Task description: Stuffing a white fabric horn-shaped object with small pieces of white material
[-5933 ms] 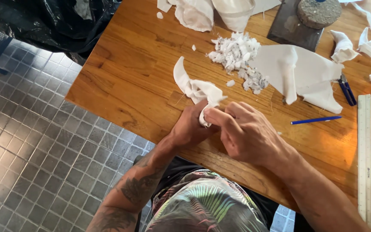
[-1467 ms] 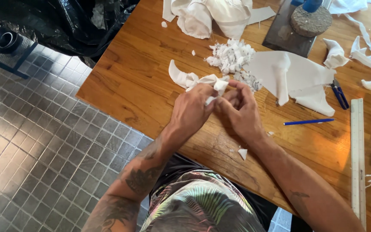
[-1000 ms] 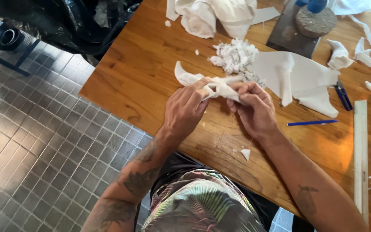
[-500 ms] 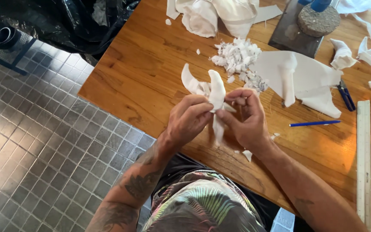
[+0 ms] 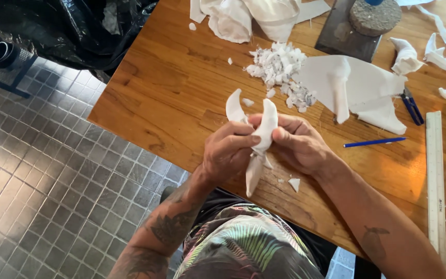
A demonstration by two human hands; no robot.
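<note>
Both hands meet above the near edge of the brown wooden table [image 5: 171,98]. The left hand [image 5: 229,152] and right hand [image 5: 298,144] pinch a long curved strip of white rubbery sheet [image 5: 264,129] between them, fingers pressed on its middle (its upper tip rises above the knuckles, its lower end hangs below). A pile of small white scraps [image 5: 280,67] lies beyond.

Matt white foam-like strip [image 5: 264,129]; varnished wood table [image 5: 171,88]; glossy black plastic bag [image 5: 73,31]; rough stone disc [image 5: 375,15].
</note>
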